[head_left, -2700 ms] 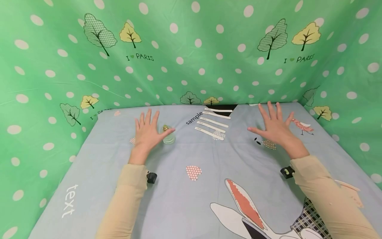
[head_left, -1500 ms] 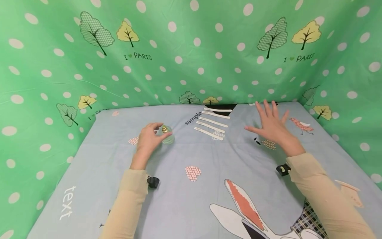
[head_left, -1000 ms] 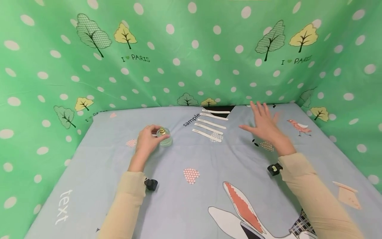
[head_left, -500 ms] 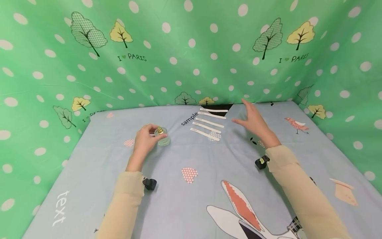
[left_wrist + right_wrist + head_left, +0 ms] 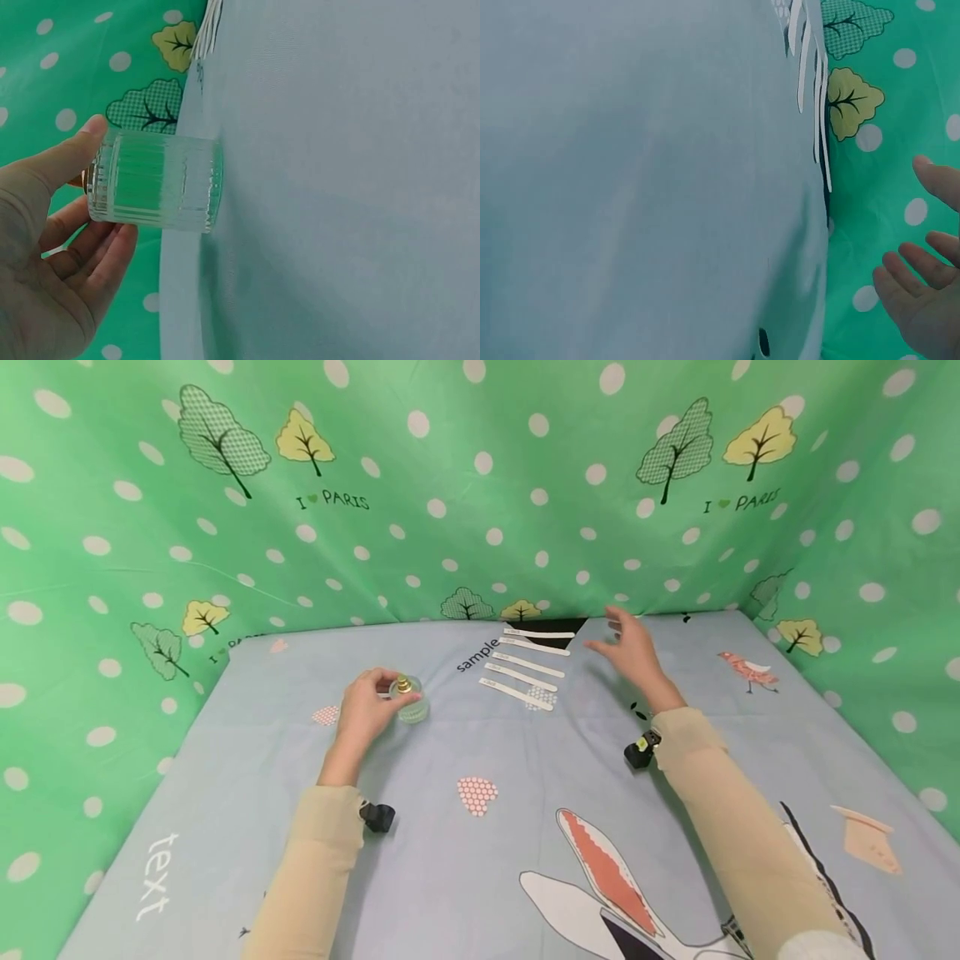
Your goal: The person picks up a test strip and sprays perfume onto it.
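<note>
In the head view my left hand (image 5: 363, 710) holds a small clear glass perfume bottle (image 5: 413, 710) with a gold spray neck, thumb on the near side and fingers round the far side. The left wrist view shows the ribbed glass of the bottle, its base at the blue cloth. Several white paper strips (image 5: 517, 695) with small printing at their left ends lie fanned in a row at the back middle. My right hand (image 5: 636, 652) hovers just right of the strips, thumb and fingers apart with nothing between them; the right wrist view shows it partly cut off.
A blue printed cloth (image 5: 420, 877) with a rabbit, hearts and words covers the table. Behind it and at both sides hangs a green dotted curtain (image 5: 420, 468). Each wrist wears a black camera (image 5: 377, 817).
My left hand, earlier spread beside the perfume bottle, has closed its fingers around it. The right hand has moved left towards the paper strips, its fingers drawing in from a wide spread.
</note>
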A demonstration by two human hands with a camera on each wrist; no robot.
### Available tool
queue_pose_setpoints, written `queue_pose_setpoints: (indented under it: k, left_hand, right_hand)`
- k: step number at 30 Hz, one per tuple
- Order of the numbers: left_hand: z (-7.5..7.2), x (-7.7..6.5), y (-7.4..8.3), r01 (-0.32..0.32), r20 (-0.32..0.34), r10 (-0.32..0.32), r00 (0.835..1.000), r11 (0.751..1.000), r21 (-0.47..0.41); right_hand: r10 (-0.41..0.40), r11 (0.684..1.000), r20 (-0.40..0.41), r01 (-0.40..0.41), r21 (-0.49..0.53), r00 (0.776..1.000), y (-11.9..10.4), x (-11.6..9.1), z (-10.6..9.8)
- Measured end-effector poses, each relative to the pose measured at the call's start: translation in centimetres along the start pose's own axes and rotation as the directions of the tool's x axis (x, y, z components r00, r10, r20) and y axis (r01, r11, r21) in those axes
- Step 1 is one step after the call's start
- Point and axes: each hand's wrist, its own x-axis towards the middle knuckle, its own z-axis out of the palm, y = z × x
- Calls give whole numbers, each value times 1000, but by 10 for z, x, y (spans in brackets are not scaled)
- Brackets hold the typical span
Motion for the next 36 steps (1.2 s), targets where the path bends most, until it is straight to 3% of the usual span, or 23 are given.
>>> queue_pose_setpoints:
  k: [13,36]
  left_hand:
    - [-2,2,-2,18,3,-18,1000,1000,8]
    - [0,1,-2,4,-4,-4,1000,1000,6]
  right_hand:
    - [62,976,-56,-49,211,996,15,19,16]
    - [149,965,-28,-139,224,988,20,36,34]
